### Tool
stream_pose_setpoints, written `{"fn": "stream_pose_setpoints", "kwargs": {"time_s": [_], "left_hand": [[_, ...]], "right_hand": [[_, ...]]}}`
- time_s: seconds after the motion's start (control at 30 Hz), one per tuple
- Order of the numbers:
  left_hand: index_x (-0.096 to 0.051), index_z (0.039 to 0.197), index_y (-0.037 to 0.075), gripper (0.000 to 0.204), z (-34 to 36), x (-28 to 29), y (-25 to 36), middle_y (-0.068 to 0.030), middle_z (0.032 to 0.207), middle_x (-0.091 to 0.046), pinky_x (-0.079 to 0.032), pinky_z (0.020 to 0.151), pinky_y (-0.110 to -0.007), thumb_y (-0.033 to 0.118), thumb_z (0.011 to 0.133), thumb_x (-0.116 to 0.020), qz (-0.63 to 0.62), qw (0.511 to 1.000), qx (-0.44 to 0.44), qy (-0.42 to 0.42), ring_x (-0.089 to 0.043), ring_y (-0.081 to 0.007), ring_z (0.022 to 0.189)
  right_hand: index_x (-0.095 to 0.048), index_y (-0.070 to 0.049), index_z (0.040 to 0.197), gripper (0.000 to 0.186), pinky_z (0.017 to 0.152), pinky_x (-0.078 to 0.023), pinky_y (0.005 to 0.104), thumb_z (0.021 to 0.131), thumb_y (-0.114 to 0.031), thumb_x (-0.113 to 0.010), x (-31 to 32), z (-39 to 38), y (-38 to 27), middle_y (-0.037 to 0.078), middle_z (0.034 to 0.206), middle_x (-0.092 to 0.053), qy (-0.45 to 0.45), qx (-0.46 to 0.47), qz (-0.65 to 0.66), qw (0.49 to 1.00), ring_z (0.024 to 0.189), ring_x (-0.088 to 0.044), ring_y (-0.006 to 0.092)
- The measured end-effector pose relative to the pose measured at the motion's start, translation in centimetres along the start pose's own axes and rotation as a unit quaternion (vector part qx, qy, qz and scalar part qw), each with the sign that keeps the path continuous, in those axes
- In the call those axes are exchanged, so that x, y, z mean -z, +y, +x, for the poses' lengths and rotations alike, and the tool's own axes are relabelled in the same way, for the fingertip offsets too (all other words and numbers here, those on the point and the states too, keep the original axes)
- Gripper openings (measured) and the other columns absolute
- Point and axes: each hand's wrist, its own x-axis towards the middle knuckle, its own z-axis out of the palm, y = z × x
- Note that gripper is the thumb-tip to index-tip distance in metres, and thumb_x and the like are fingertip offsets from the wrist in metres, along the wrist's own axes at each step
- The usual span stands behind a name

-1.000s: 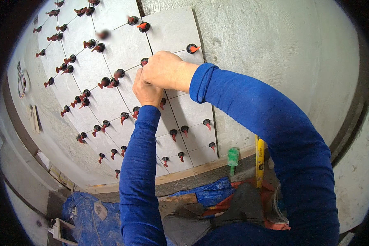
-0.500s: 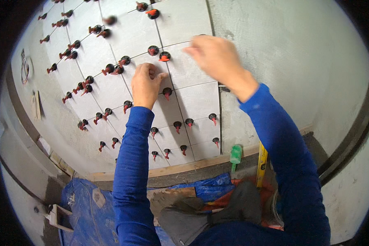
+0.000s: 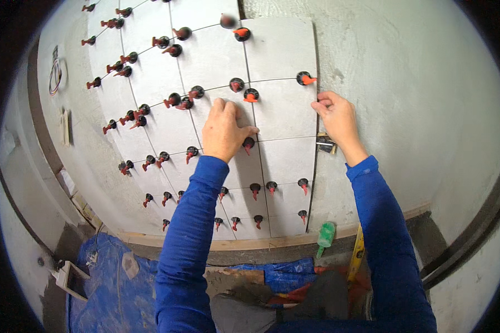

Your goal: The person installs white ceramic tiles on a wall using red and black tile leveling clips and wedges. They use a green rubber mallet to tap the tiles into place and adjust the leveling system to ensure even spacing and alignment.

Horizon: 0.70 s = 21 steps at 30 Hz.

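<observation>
Pale grey wall tiles (image 3: 280,108) stand in rows in front of me, with dark red levelling clips with black bases along their joints. My left hand (image 3: 225,133) is against a tile, fingers curled, thumb pointing right above a red clip (image 3: 249,145). Whatever those fingers hold is hidden. My right hand (image 3: 339,119) is at the tiles' outer right edge, thumb and fingertips pinched together. Anything in that pinch is too small to make out. Just above it, an orange levelling clip (image 3: 305,79) sits on the joint. Another orange clip (image 3: 251,96) is right of my left hand.
Bare grey wall (image 3: 394,100) lies right of the tiles. A small dark box with wires (image 3: 326,144) is set beside their edge. Below are a green-handled tool (image 3: 326,235), a yellow spirit level (image 3: 356,255) and a blue tarp (image 3: 116,283) on the floor.
My right hand has come down from the upper right clip to the tile edge below it, uncovering that clip. My left hand stays near the same tile. The whole view has shifted.
</observation>
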Motion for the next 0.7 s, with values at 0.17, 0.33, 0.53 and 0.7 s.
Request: {"fn": "stream_pose_setpoints", "kwargs": {"time_s": [0.17, 0.33, 0.53, 0.7], "left_hand": [[-0.062, 0.097, 0.004, 0.057, 0.1, 0.1, 0.3, -0.0118, 0.107, -0.056, -0.056, 0.082, -0.042, 0.03, 0.06, -0.097, 0.027, 0.999, 0.013, -0.011, -0.063, -0.0326, 0.1], [-0.063, 0.096, 0.004, 0.056, 0.4, 0.2, 0.4, -0.0109, 0.106, -0.058, -0.057, 0.081, -0.042, 0.034, 0.063, -0.097, 0.034, 0.999, 0.014, -0.018, -0.065, -0.0309, 0.094], [-0.065, 0.098, 0.001, 0.056, 0.4, 0.2, 0.3, -0.0122, 0.105, -0.059, -0.056, 0.079, -0.043, 0.031, 0.064, -0.097, 0.034, 0.999, 0.005, -0.018, -0.065, -0.0317, 0.092], [-0.064, 0.094, 0.002, 0.055, 0.7, 0.1, 0.3, -0.011, 0.099, -0.058, -0.054, 0.076, -0.042, 0.032, 0.063, -0.098, 0.034, 0.999, 0.003, -0.022, -0.064, -0.0293, 0.087]], "right_hand": [[-0.074, 0.001, 0.105, 0.03, 0.074, -0.056, 0.0398, 0.087, -0.022, -0.08, -0.3, 0.4, 0.0, 0.018, 0.09, -0.076, -0.001, -0.022, 0.027, 0.999, 0.08, -0.073, 0.0306], [-0.074, 0.002, 0.103, 0.029, 0.074, -0.056, 0.0389, 0.088, -0.022, -0.079, 0.5, 0.5, -0.3, 0.018, 0.09, -0.076, -0.011, -0.006, 0.021, 1.0, 0.081, -0.074, 0.0291], [-0.075, 0.001, 0.101, 0.028, 0.073, -0.057, 0.0391, 0.089, -0.023, -0.079, 0.8, 1.3, -0.5, 0.019, 0.089, -0.077, -0.025, -0.008, 0.054, 0.998, 0.081, -0.075, 0.0294], [-0.075, 0.0, 0.1, 0.028, 0.073, -0.057, 0.0394, 0.087, -0.024, -0.081, 0.5, 1.8, 0.6, 0.017, 0.087, -0.077, -0.027, -0.008, 0.067, 0.997, 0.079, -0.075, 0.029]]}}
